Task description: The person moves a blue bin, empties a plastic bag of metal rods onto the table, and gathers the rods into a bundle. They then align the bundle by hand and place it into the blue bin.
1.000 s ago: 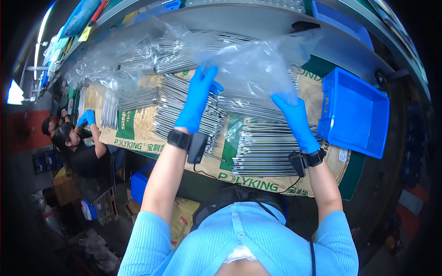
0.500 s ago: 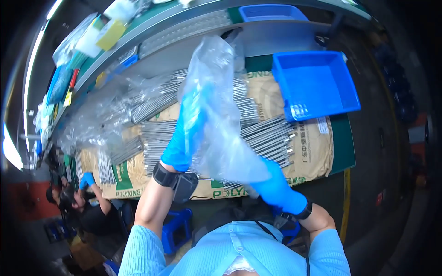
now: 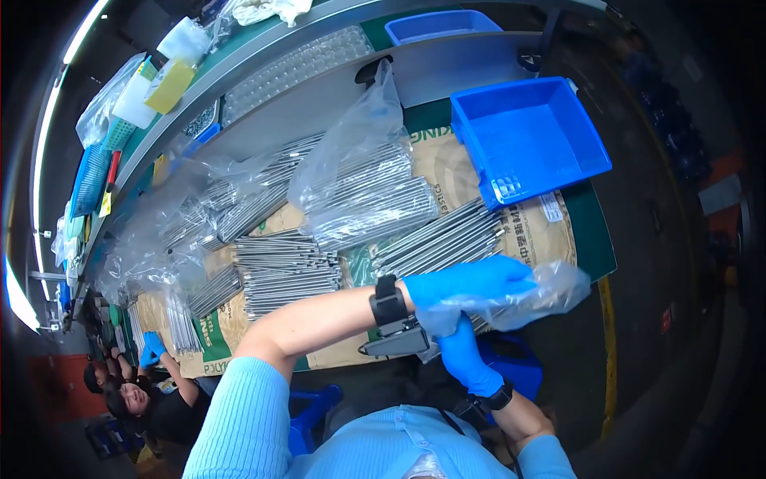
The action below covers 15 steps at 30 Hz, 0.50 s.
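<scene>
My left hand [image 3: 471, 283], in a blue glove, reaches across to the right near the table's front edge. It grips a crumpled clear plastic bag [image 3: 546, 291]. Just below it my right hand [image 3: 461, 355], also gloved in blue, clutches the lower part of the same bag. Both wrists carry black bands. Bundles of thin metal rods [image 3: 435, 243] lie just beyond my hands on printed brown sacks [image 3: 527, 231]. More rod bundles [image 3: 287, 271] lie to the left. Another clear bag [image 3: 355, 152] lies loosely over rods in the middle.
An empty blue bin [image 3: 531, 136] stands at the table's right end. A raised shelf [image 3: 263, 48] behind holds trays, bags and another blue bin [image 3: 435, 24]. Loose clear plastic [image 3: 152, 239] covers rods at the left. A person with blue gloves [image 3: 148, 351] works at the lower left.
The clear bag has come off the rod piles and is now crumpled at the table's front right edge. Both my hands moved down and right with it.
</scene>
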Available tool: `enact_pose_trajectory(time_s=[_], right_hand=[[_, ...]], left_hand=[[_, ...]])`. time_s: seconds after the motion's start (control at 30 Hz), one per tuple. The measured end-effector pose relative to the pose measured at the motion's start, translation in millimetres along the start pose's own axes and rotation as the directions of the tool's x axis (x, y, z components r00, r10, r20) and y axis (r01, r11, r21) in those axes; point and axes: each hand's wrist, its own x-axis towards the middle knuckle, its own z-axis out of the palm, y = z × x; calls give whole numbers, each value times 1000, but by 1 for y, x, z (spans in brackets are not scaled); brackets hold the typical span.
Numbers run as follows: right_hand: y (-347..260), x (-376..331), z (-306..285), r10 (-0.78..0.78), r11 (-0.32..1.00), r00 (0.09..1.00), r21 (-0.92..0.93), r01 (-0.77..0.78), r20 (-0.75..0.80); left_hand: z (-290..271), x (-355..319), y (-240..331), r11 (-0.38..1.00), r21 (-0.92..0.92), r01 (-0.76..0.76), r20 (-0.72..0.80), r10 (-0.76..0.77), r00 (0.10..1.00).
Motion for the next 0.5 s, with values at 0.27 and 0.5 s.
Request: enact_pose_trajectory(time_s=[0.27, 0.5], right_hand=[[-22, 31, -6, 65, 994, 997, -90, -68, -33], [-42, 71, 0, 280, 960, 958, 4, -281, 60]], left_hand=[[-41, -44, -32, 888, 198, 416, -82, -408, 909], [31, -218, 2, 380, -464, 800, -3, -904, 428]])
